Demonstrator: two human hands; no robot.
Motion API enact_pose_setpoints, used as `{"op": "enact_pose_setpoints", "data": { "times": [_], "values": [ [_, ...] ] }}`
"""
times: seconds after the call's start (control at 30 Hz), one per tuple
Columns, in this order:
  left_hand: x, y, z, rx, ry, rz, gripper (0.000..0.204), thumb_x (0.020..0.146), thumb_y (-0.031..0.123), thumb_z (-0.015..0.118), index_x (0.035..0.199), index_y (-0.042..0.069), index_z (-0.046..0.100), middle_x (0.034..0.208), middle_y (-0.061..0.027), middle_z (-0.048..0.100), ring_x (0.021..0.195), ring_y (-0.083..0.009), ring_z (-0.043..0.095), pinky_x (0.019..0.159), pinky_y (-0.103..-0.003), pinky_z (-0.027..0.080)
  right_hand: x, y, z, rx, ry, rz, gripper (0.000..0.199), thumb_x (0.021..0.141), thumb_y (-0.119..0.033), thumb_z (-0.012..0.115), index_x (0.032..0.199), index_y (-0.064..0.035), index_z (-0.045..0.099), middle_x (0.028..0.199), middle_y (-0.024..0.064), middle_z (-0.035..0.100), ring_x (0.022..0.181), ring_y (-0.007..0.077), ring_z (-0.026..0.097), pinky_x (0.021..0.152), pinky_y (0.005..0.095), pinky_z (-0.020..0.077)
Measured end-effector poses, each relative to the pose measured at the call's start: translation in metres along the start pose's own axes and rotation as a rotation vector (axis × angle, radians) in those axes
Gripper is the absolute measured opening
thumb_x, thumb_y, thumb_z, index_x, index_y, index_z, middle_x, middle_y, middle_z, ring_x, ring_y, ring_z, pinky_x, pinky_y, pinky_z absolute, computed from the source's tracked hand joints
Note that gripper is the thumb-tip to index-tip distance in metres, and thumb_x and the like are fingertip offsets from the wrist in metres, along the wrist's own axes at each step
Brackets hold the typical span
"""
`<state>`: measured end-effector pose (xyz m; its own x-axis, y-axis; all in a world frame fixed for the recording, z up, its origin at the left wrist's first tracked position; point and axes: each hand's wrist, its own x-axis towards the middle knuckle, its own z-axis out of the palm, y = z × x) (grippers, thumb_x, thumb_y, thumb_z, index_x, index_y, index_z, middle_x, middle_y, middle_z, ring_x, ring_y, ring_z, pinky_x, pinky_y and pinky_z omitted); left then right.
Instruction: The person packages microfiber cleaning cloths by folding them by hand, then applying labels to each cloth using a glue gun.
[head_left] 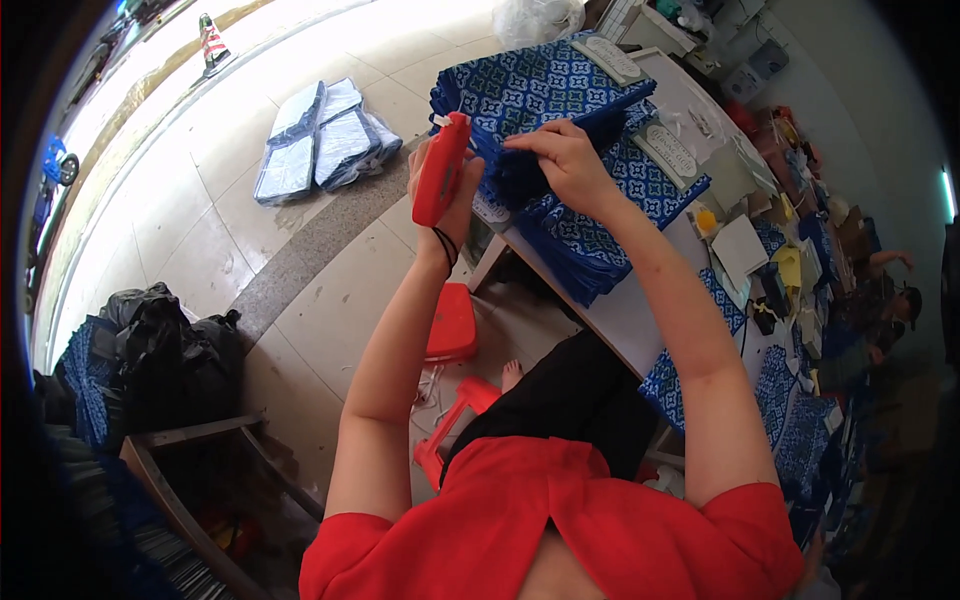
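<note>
My left hand [450, 195] is closed around a red tagging gun [441, 172] with a small white piece at its tip, held beside the corner of a fabric stack. My right hand [568, 160] is pinching the edge of the dark blue folded fabric [520, 172] at the near side of that stack. White and green patterning covers the top of the blue stack [520, 85], which has a pale printed label card [612, 60] at its far right corner. A second patterned blue stack [610, 245] with another pale card [668, 155] lies just nearer, partly under my right forearm.
Plastic-wrapped bundles [325, 140] lie on the tiled floor to the left. Below the table [625, 330] are a red box-like stool [452, 325] and a red plastic stool [450, 425]. Black bags [165, 345] and a wooden frame [165, 490] stand lower left. Another person [890, 310] is at far right.
</note>
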<state>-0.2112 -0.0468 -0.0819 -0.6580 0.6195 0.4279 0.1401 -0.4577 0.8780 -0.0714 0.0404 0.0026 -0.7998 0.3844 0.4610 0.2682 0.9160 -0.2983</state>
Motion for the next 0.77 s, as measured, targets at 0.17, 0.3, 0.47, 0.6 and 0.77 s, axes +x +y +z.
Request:
{"op": "enact_pose_setpoints", "data": {
  "times": [0.17,0.3,0.47,0.6,0.77],
  "values": [
    [-0.002,0.025,-0.001,0.477,-0.21,0.353,0.036,0.068,0.014,0.063,0.103,0.008,0.058,0.108,-0.0061,0.057,0.111,-0.0266,0.045,0.093,-0.043,0.029,0.012,0.012,-0.018,-0.085,0.151,0.074,0.028,0.079,-0.006,0.047,0.101,-0.0147,0.063,0.116,0.0075,0.053,0.099,0.0255,0.047,0.09,0.0348,0.0347],
    [-0.004,0.02,0.001,0.322,-0.206,0.37,0.035,0.069,0.012,0.063,0.103,0.008,0.058,0.109,-0.0087,0.055,0.115,-0.0323,0.042,0.097,-0.043,0.026,0.033,0.061,-0.022,-0.747,0.332,0.111,0.03,0.087,-0.032,0.042,0.111,-0.0238,0.056,0.128,0.0089,0.042,0.12,0.0327,0.031,0.1,0.0435,0.0217],
    [-0.006,0.033,0.007,0.465,-0.262,0.431,0.026,0.069,0.012,0.063,0.094,0.007,0.06,0.11,-0.008,0.054,0.118,-0.0318,0.038,0.1,-0.046,0.021,0.07,0.114,-0.031,-0.924,0.17,0.312,0.044,0.089,-0.05,0.022,0.128,-0.0348,0.036,0.14,0.003,0.021,0.13,0.0315,0.013,0.105,0.0469,0.0041],
    [-0.014,0.041,0.007,0.743,-0.275,0.436,0.021,0.07,0.015,0.065,0.09,0.008,0.061,0.111,-0.0102,0.053,0.122,-0.031,0.033,0.102,-0.045,0.016,0.081,0.129,-0.019,-0.765,-0.18,0.565,0.047,0.088,-0.053,0.016,0.133,-0.0397,0.02,0.142,-0.0061,0.015,0.13,0.0308,0.011,0.105,0.0484,0.0012],
    [-0.015,0.042,0.019,0.728,-0.233,0.546,0.015,0.069,0.016,0.065,0.083,0.012,0.061,0.126,-0.0093,0.044,0.126,-0.0297,0.028,0.104,-0.044,0.011,0.076,0.131,-0.001,-0.908,-0.202,0.528,0.048,0.088,-0.052,0.017,0.134,-0.038,0.018,0.142,-0.0077,0.014,0.131,0.0288,0.005,0.104,0.0497,-0.0017]
  ]
}}
